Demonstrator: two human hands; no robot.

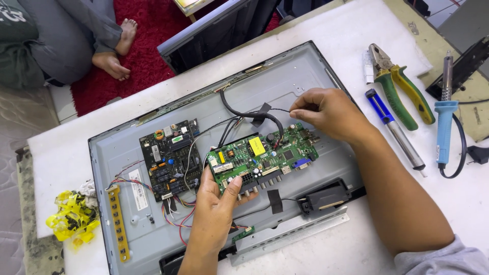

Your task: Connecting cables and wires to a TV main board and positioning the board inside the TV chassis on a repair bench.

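A grey metal display back panel lies flat on a white table. My left hand grips the near left corner of a green circuit board, thumb on top. My right hand pinches a thin black wire just above the board's far right corner. A thicker black cable loops from the panel's top edge to the board. A second, darker circuit board sits fixed to the panel on the left, with coloured wires trailing from it.
To the right lie green-handled pliers, a blue desoldering pump and a blue soldering iron. A yellow button strip sits at the panel's left edge, yellow scraps beside it. Another person sits on a red rug, feet visible.
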